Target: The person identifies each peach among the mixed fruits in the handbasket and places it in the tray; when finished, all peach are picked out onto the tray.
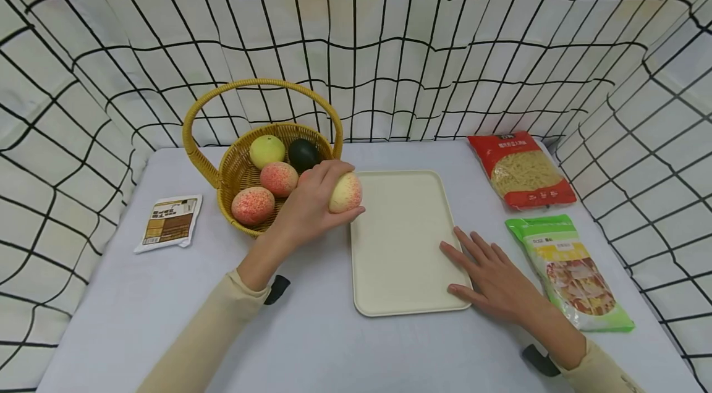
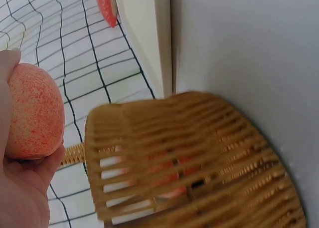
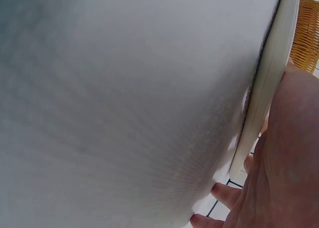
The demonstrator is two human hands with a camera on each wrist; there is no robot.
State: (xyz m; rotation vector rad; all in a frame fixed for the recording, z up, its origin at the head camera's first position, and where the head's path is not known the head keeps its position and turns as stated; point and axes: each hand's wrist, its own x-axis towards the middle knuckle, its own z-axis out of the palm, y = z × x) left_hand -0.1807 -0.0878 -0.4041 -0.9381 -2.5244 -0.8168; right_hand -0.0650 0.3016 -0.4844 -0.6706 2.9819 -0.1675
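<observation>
My left hand (image 1: 308, 204) grips a pink-and-cream peach (image 1: 346, 193) above the right rim of a yellow wicker basket (image 1: 230, 170). In the left wrist view the peach (image 2: 36, 111) sits between fingers and thumb, beside the basket (image 2: 189, 133). Inside the basket lie a yellow-green round fruit (image 1: 267, 152), a dark green avocado-like fruit (image 1: 303, 154) and speckled peaches (image 1: 253, 205); the hand partly hides another reddish one. A cream rectangular tray (image 1: 400, 245) lies right of the basket. Fingers spread, my right hand (image 1: 495, 282) rests at the tray's right edge.
On the left lies a small white-and-brown packet (image 1: 169, 222). A red pasta bag (image 1: 523, 170) and a green-and-white food bag (image 1: 573, 272) lie on the right. Black netting over white cloth encloses the back and sides of the table (image 1: 311, 343). The basket's tall handle (image 1: 261, 82) arches upward.
</observation>
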